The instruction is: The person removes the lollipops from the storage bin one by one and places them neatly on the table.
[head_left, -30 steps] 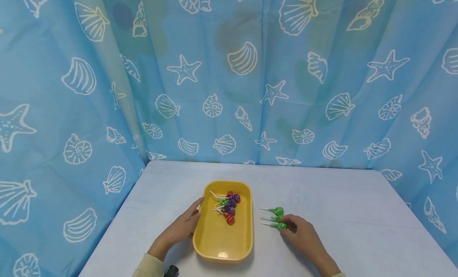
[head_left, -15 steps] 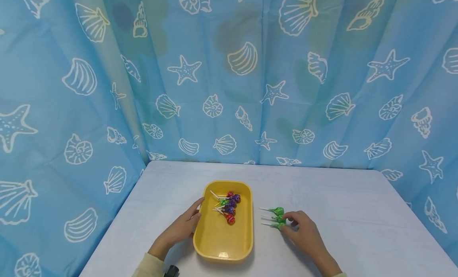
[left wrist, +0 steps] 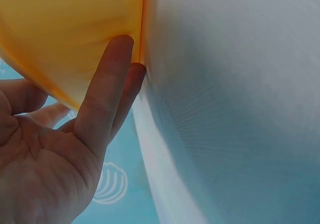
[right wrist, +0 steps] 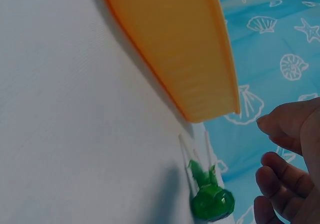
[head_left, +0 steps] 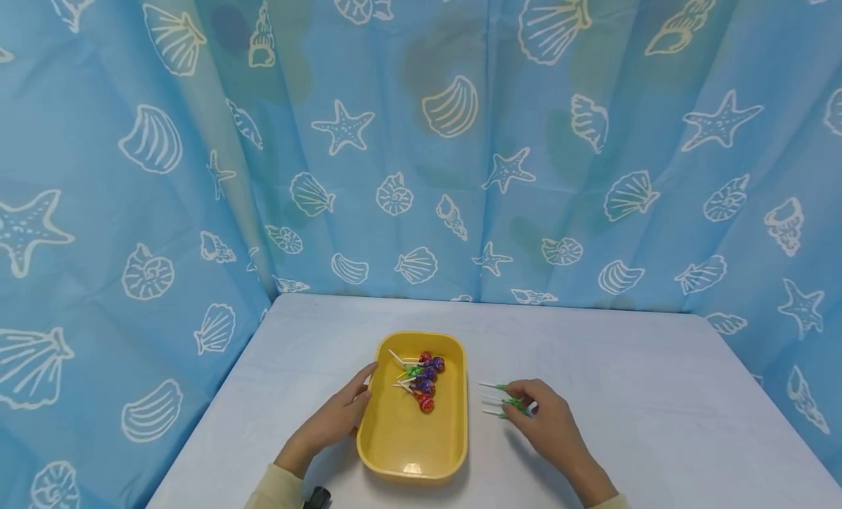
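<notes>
While my left hand [head_left: 335,417] lay flat against the left wall of the yellow tray [head_left: 412,450], its fingers [left wrist: 107,79] stayed straight — pressing the plastic, curled round nothing. The left wrist view showed those fingertips on the tray's outer side, right where it met the pale table [head_left: 658,392].

Inside the tray, up toward its 12 o'clock end, sat a small heap of wrapped lollipops [head_left: 422,375] — red, purple and one green among them, white sticks pointing off toward 9 o'clock. The near half of the tray held nothing.

At 3 o'clock of the tray, just beside its right wall, the green lollipops [head_left: 506,402] lay on the table with sticks aimed back at the tray. My right hand [head_left: 546,425] was over their heads, fingers bent down on them. From the head view I could not tell whether I had one pinched; in the right wrist view, a green lollipop [right wrist: 212,202] rested on the table and my fingertips [right wrist: 275,176] hung curled just beside it, not touching.

Judging from that, I was midway through sorting: a few greens were out, one green remained in the heap, and the reds and purples had not been separated.

Behind everything hung the blue seashell curtain [head_left: 421,143].
</notes>
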